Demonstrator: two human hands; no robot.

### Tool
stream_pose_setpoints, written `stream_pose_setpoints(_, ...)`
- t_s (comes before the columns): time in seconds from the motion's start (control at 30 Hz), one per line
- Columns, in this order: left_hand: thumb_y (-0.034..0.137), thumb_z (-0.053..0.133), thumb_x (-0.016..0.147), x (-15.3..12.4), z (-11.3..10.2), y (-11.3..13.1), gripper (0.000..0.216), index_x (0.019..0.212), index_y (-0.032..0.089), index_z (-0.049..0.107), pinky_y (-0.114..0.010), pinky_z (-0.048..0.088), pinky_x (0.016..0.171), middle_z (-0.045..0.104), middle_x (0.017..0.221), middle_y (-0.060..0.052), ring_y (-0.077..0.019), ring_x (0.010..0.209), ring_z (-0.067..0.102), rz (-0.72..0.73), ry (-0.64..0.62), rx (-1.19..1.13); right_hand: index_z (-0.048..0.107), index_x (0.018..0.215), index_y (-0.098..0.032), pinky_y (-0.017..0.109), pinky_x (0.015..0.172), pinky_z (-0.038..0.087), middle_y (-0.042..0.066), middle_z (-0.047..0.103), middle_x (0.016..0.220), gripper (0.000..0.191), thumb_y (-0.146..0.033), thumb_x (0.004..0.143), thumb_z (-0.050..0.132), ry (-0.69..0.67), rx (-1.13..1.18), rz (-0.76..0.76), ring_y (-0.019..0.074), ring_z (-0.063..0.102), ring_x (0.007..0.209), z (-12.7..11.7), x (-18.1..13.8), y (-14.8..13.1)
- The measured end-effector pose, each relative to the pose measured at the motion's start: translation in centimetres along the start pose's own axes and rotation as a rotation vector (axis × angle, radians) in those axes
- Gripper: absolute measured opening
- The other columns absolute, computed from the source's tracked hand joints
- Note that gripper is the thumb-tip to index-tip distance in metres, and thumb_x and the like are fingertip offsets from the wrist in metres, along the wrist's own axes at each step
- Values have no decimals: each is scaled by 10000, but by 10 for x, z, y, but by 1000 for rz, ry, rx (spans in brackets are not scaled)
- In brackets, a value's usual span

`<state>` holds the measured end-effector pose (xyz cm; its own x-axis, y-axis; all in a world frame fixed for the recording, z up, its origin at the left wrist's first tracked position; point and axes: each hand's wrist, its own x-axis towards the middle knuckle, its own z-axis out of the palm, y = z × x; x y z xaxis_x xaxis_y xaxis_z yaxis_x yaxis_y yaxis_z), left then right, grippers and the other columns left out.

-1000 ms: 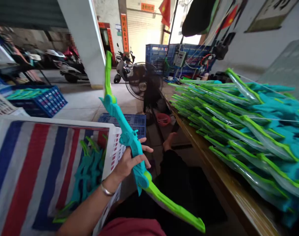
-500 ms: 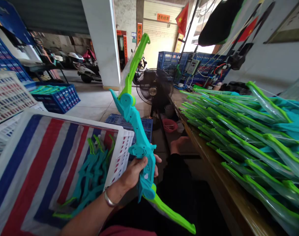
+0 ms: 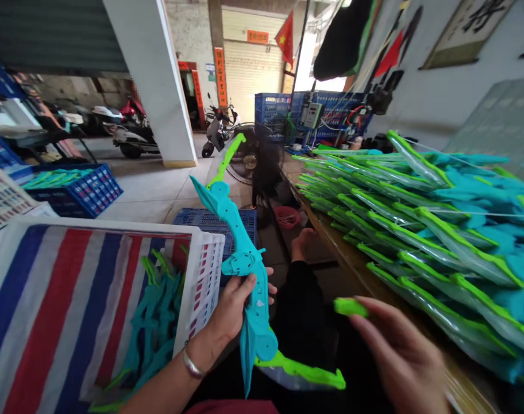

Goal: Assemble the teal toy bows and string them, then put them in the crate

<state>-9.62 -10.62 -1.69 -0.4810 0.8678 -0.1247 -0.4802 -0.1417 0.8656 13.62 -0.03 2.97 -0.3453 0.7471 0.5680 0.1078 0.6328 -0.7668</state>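
My left hand (image 3: 234,305) grips the teal handle of a toy bow (image 3: 245,270), whose green limbs fold out at the top and bottom. My right hand (image 3: 395,351) is at the lower right, blurred, its fingertips pinched on a small green piece (image 3: 350,307). Left of the bow, a white crate (image 3: 204,270) lined with striped red, white and blue sheet holds several teal and green bow parts (image 3: 154,316). To the right, a wooden table (image 3: 352,264) carries a large pile of bagged bows (image 3: 421,218).
A blue crate (image 3: 221,221) lies on the floor ahead, beside a standing fan (image 3: 255,155). Another blue crate (image 3: 72,187) with green parts sits at the left. A white pillar (image 3: 154,80), scooters and stacked blue crates are further back. My bare foot (image 3: 300,241) rests below the table.
My right hand has come into view at the lower right with a green piece. The bow's upper green limb has swung down and its lower limb has folded more level.
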Motion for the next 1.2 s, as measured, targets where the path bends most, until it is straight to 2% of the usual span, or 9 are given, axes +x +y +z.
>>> stream_pose_setpoints(0.13, 531, 698, 905, -11, 5, -1, 490, 1239, 173, 688, -327, 591, 665, 767, 1047, -112, -239, 794, 724, 1, -17, 148, 719, 1089, -262, 267, 733, 615, 10, 753, 970, 175, -257, 916, 751, -191, 235, -149, 175, 729, 840, 60, 5, -24)
stream_pose_setpoints(0.3, 496, 743, 882, -24, 16, -1, 577, 1382, 255, 587, -378, 613, 765, 746, 1124, -89, -271, 908, 726, 31, -70, 185, 708, 1100, -242, 384, 899, 577, 51, 705, 1023, 173, -263, 931, 738, -193, 190, -382, 222, 640, 1060, 97, 26, -25)
stream_pose_setpoints(0.47, 523, 724, 888, -26, 17, -7, 661, 1457, 275, 494, -323, 606, 590, 746, 1003, -55, -203, 663, 697, -115, -107, 104, 717, 1123, -271, 491, 982, 548, 77, 662, 1153, 205, -251, 921, 744, -168, 137, -353, 276, 566, 1228, 104, 22, 1)
stream_pose_setpoints(0.6, 527, 717, 890, -24, 13, -11, 663, 1456, 264, 492, -303, 600, 560, 728, 900, -34, -184, 607, 676, -201, -135, 82, 709, 1137, -272, 517, 984, 551, 85, 644, 1187, 218, -242, 923, 739, -150, 102, -338, 282, 572, 1235, 113, 15, 13)
stream_pose_setpoints(0.7, 515, 717, 891, -23, 10, -15, 641, 1447, 265, 520, -327, 615, 615, 741, 1000, -62, -203, 678, 694, -199, -144, 30, 694, 1137, -263, 496, 969, 568, 96, 618, 1233, 224, -216, 922, 733, -129, 51, -330, 271, 591, 1216, 116, 12, 14)
stream_pose_setpoints(0.8, 480, 689, 927, -21, 7, -21, 559, 1426, 259, 567, -382, 607, 872, 731, 1154, -75, -244, 912, 716, -121, -157, -38, 673, 1122, -246, 457, 933, 589, 106, 608, 1241, 213, -191, 922, 723, -126, 2, -305, 255, 616, 1173, 116, 11, 10)
stream_pose_setpoints(0.9, 505, 638, 963, -19, 4, -24, 475, 1360, 244, 632, -387, 495, 1086, 704, 1261, -64, -258, 1150, 653, -32, -124, -18, 658, 1099, -230, 427, 913, 598, 106, 614, 1219, 178, -179, 934, 703, -148, -37, -279, 241, 628, 1143, 113, 10, 3)
stream_pose_setpoints(1.07, 669, 629, 898, -17, 5, -16, 557, 1226, 225, 704, -398, 530, 1013, 734, 1205, -77, -288, 1118, 661, -22, -76, 132, 659, 1095, -223, 406, 910, 604, 103, 616, 1210, 180, -166, 930, 707, -194, -88, -266, 234, 636, 1124, 106, 12, 1)
stream_pose_setpoints(1.2, 675, 653, 877, -15, 8, -9, 553, 1188, 222, 711, -395, 530, 997, 730, 1216, -86, -316, 1180, 640, -7, -46, 165, 661, 1132, -224, 456, 945, 595, 111, 620, 1217, 217, -173, 928, 715, -237, -119, -317, 266, 617, 1169, 100, 18, 4)
